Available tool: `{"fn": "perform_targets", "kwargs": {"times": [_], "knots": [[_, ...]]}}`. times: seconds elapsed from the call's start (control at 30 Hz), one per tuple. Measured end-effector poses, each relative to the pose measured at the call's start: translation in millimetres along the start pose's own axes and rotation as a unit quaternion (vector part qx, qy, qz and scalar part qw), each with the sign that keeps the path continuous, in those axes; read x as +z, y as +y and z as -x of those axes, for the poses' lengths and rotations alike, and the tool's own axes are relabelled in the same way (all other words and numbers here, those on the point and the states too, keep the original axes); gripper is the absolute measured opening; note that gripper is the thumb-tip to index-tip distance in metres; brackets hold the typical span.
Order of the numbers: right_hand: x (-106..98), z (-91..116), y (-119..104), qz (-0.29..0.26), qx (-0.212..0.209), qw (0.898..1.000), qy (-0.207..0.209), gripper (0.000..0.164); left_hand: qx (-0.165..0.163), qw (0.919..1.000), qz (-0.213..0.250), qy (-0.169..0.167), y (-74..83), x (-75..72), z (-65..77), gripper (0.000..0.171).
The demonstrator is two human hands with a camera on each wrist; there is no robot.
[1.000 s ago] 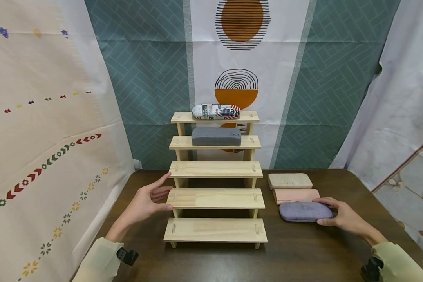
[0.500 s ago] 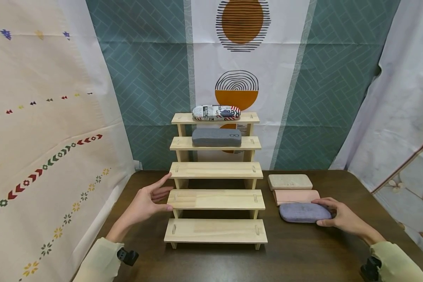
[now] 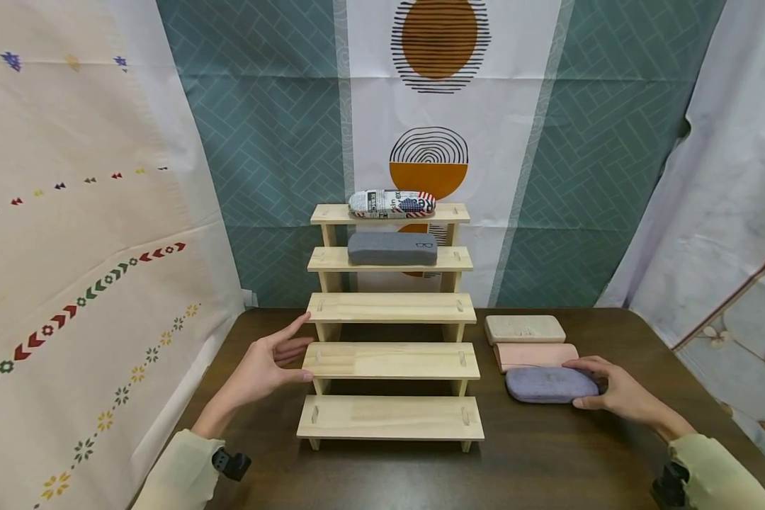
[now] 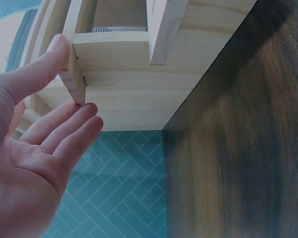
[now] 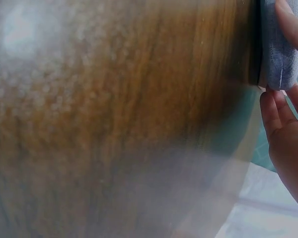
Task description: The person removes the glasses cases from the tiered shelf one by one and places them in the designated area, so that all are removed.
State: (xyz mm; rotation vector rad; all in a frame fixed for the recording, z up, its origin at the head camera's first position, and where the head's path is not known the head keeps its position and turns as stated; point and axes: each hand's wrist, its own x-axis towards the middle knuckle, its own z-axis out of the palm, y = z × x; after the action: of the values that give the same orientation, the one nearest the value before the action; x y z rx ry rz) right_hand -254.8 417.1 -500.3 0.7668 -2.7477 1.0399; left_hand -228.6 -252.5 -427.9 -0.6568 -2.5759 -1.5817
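Observation:
On the brown table stands a five-tier wooden shelf (image 3: 392, 360). My left hand (image 3: 263, 365) is at its left side, fingers nearly straight, with the index fingertip at the middle tier and the thumb at the tier below. In the left wrist view that thumb lies along a plank's end (image 4: 72, 84). With thumb and fingers, my right hand (image 3: 621, 392) holds the right end of a purple-blue glasses case (image 3: 548, 384). The case's fabric side (image 5: 280, 59) shows between thumb and fingers in the right wrist view.
Behind the purple case lie a pink glasses case (image 3: 529, 354) and a cream glasses case (image 3: 525, 329). A newspaper-print case (image 3: 392, 204) rests on the top tier, a grey glasses case (image 3: 392, 249) on the tier below. Patterned cloths (image 3: 280, 142) hang around the table.
My right fingers have edged slightly left over the end of the purple case. The left hand stays at the shelf's side. The head view has shifted a little.

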Motion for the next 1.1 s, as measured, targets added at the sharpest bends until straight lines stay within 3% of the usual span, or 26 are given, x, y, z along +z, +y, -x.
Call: {"fn": "perform_targets", "kwargs": {"times": [1.1], "knots": [[0.1, -0.1, -2.6, -0.004, 0.017, 1.000, -0.010, 0.066, 0.006, 1.0000, -0.001, 0.001, -1.0, -0.2, 0.9, 0.107]]}}
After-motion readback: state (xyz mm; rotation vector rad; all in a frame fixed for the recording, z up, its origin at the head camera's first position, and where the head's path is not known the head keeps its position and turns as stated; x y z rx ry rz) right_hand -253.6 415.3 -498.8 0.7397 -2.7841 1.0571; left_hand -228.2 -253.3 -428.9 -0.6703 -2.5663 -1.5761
